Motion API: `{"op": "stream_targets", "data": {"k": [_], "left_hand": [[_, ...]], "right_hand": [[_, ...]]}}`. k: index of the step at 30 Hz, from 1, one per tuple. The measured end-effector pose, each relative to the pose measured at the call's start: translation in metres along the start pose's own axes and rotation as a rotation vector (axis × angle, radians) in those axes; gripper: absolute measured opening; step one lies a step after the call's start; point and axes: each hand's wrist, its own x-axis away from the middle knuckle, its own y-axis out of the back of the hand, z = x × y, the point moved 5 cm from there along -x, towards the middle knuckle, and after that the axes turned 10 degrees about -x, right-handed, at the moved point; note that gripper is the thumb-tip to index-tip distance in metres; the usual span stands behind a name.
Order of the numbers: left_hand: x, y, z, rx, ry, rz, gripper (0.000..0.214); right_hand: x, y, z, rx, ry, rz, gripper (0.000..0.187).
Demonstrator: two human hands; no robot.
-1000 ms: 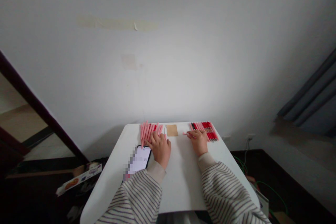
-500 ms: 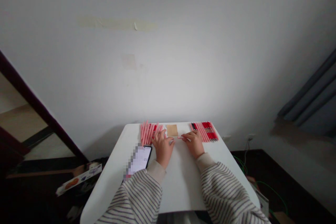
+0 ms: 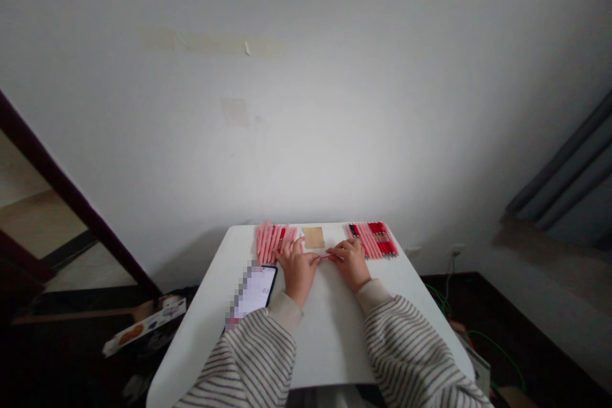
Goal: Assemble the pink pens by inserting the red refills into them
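Observation:
A slim pink pen (image 3: 324,257), mostly covered by fingers, spans the gap between my two hands above the white table. My left hand (image 3: 297,271) pinches its left end between thumb and a finger, the other fingers raised and bent. At the other end, my right hand (image 3: 351,262) is closed on it with the fingertips together. Whether it is one piece or two parts joined is too small to tell. Just beyond the fingertips lies a tan square of paper (image 3: 313,237). Pink pens (image 3: 266,243) lie in a loose bunch beside my left hand.
Right of my right hand lies a row of pink and red pens (image 3: 377,241). A phone (image 3: 255,290) with its screen lit rests near my left forearm. The white table (image 3: 329,344) stands against a grey wall (image 3: 306,159).
My left fingertips have closed on the near end of the pink pen, and my right hand has shifted slightly left and toward me. The bunches of pens stay put.

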Motion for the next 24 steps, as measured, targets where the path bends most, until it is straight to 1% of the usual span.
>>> {"op": "stream_targets", "data": {"k": [9, 14, 24], "left_hand": [[0.000, -0.002, 0.000, -0.020, 0.001, -0.033, 0.008], [0.000, 0.000, -0.001, -0.017, 0.001, -0.017, 0.010], [0.001, -0.001, -0.001, -0.021, 0.001, 0.004, 0.012]], "right_hand": [[0.001, -0.001, 0.001, 0.013, 0.029, 0.001, 0.019], [0.001, -0.001, 0.003, 0.022, 0.026, 0.002, 0.020], [0.001, 0.004, 0.013, 0.128, 0.084, -0.033, 0.021]]}}
